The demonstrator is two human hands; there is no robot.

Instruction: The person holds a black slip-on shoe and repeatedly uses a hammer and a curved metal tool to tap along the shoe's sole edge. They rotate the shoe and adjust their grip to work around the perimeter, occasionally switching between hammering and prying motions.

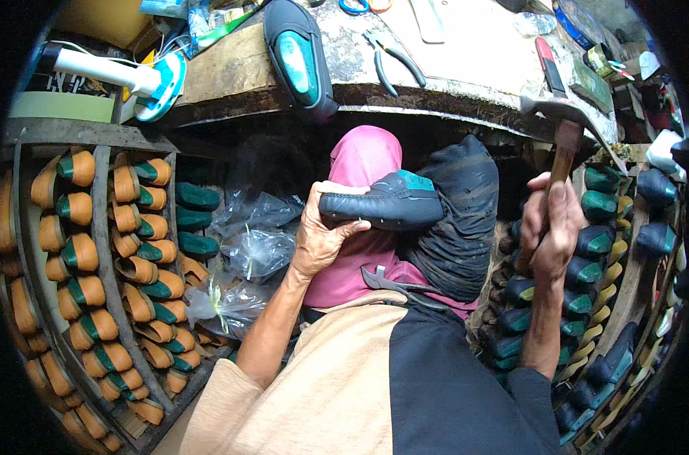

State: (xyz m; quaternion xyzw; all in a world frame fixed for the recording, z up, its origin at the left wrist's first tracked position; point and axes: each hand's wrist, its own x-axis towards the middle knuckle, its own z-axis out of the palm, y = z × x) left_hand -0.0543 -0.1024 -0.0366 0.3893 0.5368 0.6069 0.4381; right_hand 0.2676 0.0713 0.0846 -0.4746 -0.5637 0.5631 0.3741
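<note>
My left hand (pixel 314 235) grips a black loafer (pixel 390 203) with teal lining by one end, fingers over the top and thumb below. The shoe is held sideways above my knee, which is covered by pink cloth (pixel 366 148). Small light specks run along its lower edge. Raised on the right, my right hand (pixel 554 227) is wrapped round the wooden handle of a hammer (pixel 566 140). The hammer's metal head is up near the bench edge, apart from the shoe. Pincers (pixel 386 282) with a dark handle lie on my lap.
Another black shoe (pixel 299 57) rests on the bench (pixel 473 72), near pliers (pixel 394 64) and a red-handled tool (pixel 549 64). A white lamp (pixel 109 72) juts in at left. Racks of tan shoes (pixel 83 208) and dark shoes (pixel 587 269) flank me. Clear plastic bags (pixel 257 250) sit by my left arm.
</note>
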